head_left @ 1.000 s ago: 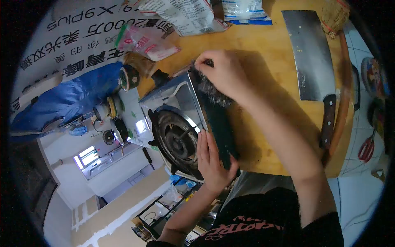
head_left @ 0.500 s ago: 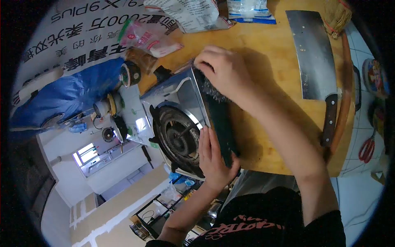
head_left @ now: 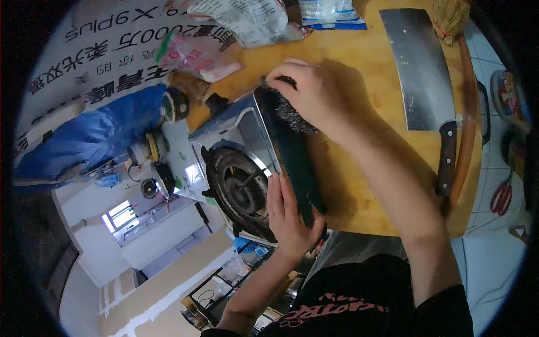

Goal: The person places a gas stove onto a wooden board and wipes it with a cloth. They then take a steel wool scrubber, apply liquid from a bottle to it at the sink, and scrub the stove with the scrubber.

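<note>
A portable gas stove point(head_left: 252, 128) stands tilted on the wooden table, its round burner point(head_left: 238, 194) facing left and its dark green side panel point(head_left: 300, 168) facing right. My left hand point(head_left: 292, 219) grips the stove's near end, with the fingers along the metal top edge and the thumb at the green panel. At the far end, my right hand point(head_left: 314, 95) is closed around a steel wool scrubber point(head_left: 295, 118). The scrubber bulges out below the fingers and presses against the green panel. Part of it is hidden by the hand.
On the wooden table point(head_left: 359, 185), a cleaver point(head_left: 421, 73) lies to the right, beside a straw brush point(head_left: 451, 19). Plastic bags point(head_left: 247, 22) and a blue-white packet point(head_left: 332, 14) sit at the back. A pink-printed bag point(head_left: 196, 56) lies beyond the stove. Red-handled scissors point(head_left: 501, 197) are at far right.
The view has shifted slightly. My right hand and the scrubber have moved a little along the green panel, and more of the scrubber shows. My left hand keeps its place on the stove.
</note>
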Action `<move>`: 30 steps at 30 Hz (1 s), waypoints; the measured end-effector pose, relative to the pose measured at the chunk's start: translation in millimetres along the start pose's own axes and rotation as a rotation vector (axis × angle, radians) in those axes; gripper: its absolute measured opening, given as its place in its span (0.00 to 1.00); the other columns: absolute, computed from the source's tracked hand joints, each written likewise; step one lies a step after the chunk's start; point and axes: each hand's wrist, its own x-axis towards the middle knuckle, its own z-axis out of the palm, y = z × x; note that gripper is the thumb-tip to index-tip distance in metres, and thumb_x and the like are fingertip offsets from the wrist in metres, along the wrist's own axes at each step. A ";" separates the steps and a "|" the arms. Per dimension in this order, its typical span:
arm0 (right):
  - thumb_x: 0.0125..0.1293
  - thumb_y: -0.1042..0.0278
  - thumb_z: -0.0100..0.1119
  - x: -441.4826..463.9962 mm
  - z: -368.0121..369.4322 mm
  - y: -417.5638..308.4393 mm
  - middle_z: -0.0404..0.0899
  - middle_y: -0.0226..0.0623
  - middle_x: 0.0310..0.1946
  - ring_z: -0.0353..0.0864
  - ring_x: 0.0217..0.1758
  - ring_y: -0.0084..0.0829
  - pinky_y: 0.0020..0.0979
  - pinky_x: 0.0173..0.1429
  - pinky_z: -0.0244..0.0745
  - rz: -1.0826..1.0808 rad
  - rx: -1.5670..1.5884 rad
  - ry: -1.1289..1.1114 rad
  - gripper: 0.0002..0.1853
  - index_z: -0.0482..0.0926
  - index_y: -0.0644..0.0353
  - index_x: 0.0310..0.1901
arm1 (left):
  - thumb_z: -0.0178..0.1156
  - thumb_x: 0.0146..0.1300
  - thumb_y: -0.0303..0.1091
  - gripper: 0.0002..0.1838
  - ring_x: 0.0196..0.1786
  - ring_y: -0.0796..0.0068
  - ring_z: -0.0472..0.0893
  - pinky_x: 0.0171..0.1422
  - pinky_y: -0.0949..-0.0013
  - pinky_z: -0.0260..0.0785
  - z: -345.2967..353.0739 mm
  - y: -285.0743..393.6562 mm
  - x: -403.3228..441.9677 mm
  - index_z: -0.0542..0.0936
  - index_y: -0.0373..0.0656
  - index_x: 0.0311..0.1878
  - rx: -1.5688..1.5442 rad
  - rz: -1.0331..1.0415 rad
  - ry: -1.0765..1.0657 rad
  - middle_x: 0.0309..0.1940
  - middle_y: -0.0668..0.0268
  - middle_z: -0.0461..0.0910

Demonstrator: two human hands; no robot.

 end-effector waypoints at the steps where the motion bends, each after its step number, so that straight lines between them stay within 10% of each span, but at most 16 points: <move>1: 0.54 0.72 0.60 -1.7 3.4 -6.2 0.77 0.43 0.30 0.78 0.38 0.45 0.39 0.43 0.73 -0.009 0.114 0.016 0.04 0.78 0.62 0.29 | 0.61 0.44 0.29 0.42 0.68 0.41 0.61 0.70 0.49 0.55 -0.9 -0.2 -0.3 0.59 0.28 0.66 -0.010 -0.008 -0.013 0.64 0.41 0.60; 30: 0.54 0.77 0.59 -86.6 -16.8 -60.2 0.77 0.39 0.29 0.79 0.34 0.43 0.36 0.38 0.73 0.213 0.050 -0.193 0.01 0.77 0.63 0.30 | 0.62 0.44 0.30 0.44 0.69 0.40 0.58 0.70 0.48 0.54 -1.2 -1.7 -3.3 0.57 0.28 0.67 -0.020 -0.016 -0.038 0.66 0.39 0.57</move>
